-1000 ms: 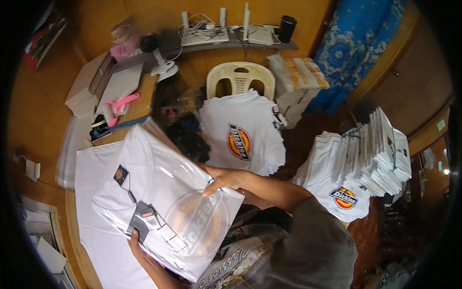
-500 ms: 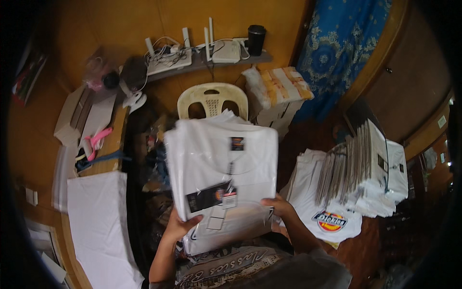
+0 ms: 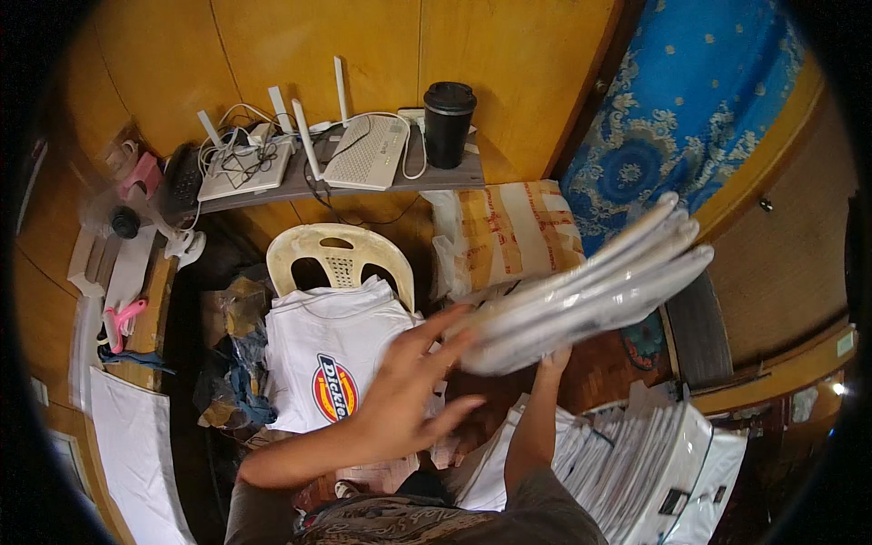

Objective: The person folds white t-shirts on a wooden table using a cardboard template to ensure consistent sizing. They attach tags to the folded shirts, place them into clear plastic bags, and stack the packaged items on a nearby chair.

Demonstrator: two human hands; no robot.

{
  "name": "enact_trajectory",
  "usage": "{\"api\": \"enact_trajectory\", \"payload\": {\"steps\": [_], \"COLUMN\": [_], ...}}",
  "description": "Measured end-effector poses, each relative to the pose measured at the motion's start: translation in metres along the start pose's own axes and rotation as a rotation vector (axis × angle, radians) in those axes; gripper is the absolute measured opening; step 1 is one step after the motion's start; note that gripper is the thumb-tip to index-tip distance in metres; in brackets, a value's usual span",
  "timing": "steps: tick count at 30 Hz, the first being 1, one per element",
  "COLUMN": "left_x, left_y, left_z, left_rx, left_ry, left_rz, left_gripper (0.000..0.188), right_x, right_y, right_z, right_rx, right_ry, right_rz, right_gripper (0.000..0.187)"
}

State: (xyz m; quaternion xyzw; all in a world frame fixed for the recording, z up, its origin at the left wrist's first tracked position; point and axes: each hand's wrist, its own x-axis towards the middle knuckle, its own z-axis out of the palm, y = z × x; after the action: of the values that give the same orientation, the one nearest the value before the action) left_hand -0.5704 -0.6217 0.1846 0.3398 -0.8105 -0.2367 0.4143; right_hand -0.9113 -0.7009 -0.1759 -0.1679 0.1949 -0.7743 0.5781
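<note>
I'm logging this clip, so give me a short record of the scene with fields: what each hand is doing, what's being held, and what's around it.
left hand: open, fingers spread, touching the near end of the bagged shirt
right hand: under the bagged shirt, holding it up; its grip mostly hidden
bagged shirt: folded white, in clear plastic, seen edge-on, tilted up to the right
below right: stack of bagged shirts, standing on edge
below left: white printed shirts piled on a plastic chair
shelf: routers, cables, a black cup

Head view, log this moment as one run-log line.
right hand: holds bagged white shirt edge-on | left hand: open, fingers spread beside it | below: upright packed shirts
</note>
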Motion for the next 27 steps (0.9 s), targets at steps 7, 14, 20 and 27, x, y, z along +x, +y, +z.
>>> {"api": "enact_trajectory", "payload": {"steps": [7, 14, 20, 27], "left_x": [-0.129, -0.247, -0.311, -0.407], "left_y": [-0.076, -0.048, -0.010, 0.051], "left_z": [-0.004, -0.015, -0.019, -0.055], "left_rx": [0.194, 0.273, 0.364, 0.449], "left_ry": [-0.111, -0.134, -0.050, 0.238], "left_rz": [-0.699, -1.090, -1.126, -1.247], "left_gripper": [0.060, 0.059, 0.060, 0.065], "right_x": [0.133, 0.231, 0.213, 0.041], "right_y": [0.061, 0.116, 0.098, 0.194], "right_z": [-0.002, 0.044, 0.098, 0.225], "right_rx": [-0.267, -0.689, -1.383, -1.504], "right_ry": [0.311, 0.714, 0.562, -0.159], "right_rz": [0.060, -0.084, -0.385, -0.547], "right_gripper": [0.049, 0.046, 0.044, 0.043]}}
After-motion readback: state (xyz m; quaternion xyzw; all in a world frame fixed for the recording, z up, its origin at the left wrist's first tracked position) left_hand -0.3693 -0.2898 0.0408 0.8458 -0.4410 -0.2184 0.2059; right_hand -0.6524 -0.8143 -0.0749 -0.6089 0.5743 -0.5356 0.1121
